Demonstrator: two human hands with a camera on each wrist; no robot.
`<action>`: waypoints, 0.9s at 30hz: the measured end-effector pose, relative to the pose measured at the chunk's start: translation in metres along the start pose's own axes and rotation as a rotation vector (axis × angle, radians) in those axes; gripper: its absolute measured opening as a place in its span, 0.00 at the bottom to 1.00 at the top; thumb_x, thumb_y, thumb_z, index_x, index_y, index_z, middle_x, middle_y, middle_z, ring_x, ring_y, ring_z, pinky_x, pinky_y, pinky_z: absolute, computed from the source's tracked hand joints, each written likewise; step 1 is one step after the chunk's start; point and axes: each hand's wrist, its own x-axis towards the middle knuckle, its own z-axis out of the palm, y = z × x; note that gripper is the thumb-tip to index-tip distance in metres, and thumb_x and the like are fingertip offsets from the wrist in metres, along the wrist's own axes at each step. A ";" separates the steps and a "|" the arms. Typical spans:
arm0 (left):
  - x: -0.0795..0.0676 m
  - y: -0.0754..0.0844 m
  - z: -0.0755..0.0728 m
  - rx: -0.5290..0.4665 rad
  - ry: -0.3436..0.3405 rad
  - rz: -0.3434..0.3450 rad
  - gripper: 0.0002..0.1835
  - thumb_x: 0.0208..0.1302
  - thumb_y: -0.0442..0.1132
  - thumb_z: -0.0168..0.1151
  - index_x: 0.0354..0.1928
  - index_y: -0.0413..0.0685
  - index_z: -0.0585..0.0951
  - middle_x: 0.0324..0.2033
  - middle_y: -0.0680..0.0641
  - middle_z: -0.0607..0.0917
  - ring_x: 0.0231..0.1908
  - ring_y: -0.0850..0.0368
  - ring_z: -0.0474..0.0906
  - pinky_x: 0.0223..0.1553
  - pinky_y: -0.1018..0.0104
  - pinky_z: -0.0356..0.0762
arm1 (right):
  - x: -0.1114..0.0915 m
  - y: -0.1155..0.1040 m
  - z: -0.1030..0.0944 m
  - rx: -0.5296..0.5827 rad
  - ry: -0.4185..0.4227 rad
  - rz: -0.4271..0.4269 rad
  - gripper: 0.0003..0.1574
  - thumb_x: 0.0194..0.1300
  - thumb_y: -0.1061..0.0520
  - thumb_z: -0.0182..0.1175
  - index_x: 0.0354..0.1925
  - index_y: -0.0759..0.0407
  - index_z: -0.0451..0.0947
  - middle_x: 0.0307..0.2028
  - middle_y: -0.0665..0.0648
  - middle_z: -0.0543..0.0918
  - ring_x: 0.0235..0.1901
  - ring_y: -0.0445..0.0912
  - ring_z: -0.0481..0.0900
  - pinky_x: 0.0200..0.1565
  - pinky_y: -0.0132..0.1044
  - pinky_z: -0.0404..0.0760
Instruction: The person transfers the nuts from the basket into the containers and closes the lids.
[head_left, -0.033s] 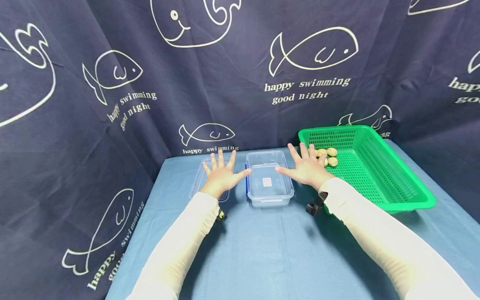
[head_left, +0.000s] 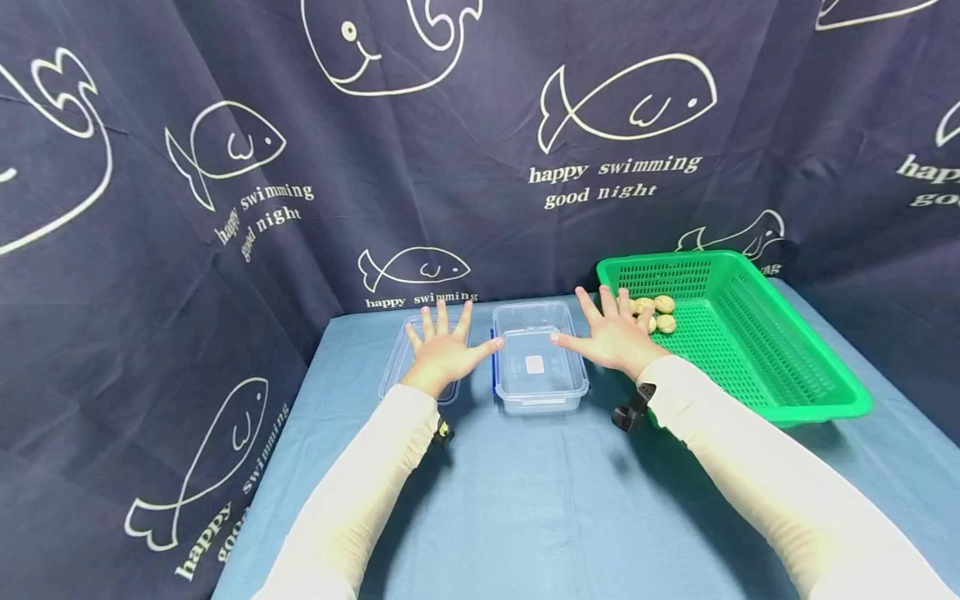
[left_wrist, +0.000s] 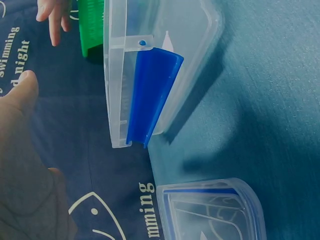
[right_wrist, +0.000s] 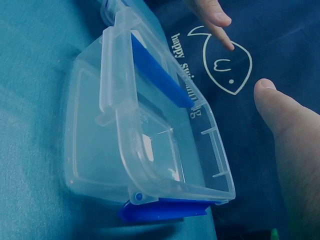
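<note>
My left hand (head_left: 442, 357) is held up with fingers spread and nothing in it, over a clear plastic lid (head_left: 396, 371). To its right stands a clear rectangular food box (head_left: 517, 385), uncovered, with a pale square label on its bottom. Blue side clasps (left_wrist: 154, 95) hang down from the box rim in the left wrist view. My right hand (head_left: 617, 337), also spread and holding nothing, hovers between the box and a green basket (head_left: 821, 375). Several walnuts (head_left: 664, 323) lie in the basket's far left corner, partly hidden by the right fingers.
A blue cloth (head_left: 517, 508) covers the table. Dark fabric with white fish prints (head_left: 465, 167) hangs close behind the table and along its left side. The green basket has high perforated walls and fills much of the right side.
</note>
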 end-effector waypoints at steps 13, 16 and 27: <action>-0.002 0.006 0.003 -0.024 -0.015 0.117 0.61 0.56 0.85 0.41 0.82 0.61 0.37 0.80 0.43 0.34 0.78 0.40 0.24 0.71 0.32 0.25 | 0.006 0.004 -0.035 0.093 0.117 -0.068 0.69 0.61 0.15 0.47 0.82 0.49 0.34 0.80 0.65 0.43 0.77 0.69 0.35 0.66 0.77 0.38; -0.003 0.007 0.009 -0.010 -0.038 0.161 0.62 0.56 0.84 0.44 0.82 0.57 0.37 0.80 0.45 0.34 0.78 0.42 0.26 0.72 0.34 0.25 | 0.013 0.014 -0.047 0.165 0.128 -0.079 0.68 0.64 0.18 0.49 0.82 0.51 0.32 0.81 0.62 0.42 0.77 0.67 0.37 0.68 0.74 0.40; -0.006 0.008 0.032 0.010 -0.064 0.302 0.67 0.53 0.83 0.52 0.81 0.48 0.39 0.81 0.47 0.39 0.79 0.50 0.32 0.75 0.39 0.32 | 0.044 0.066 -0.059 0.450 0.133 -0.159 0.59 0.72 0.34 0.55 0.82 0.52 0.33 0.78 0.70 0.51 0.70 0.71 0.60 0.67 0.67 0.58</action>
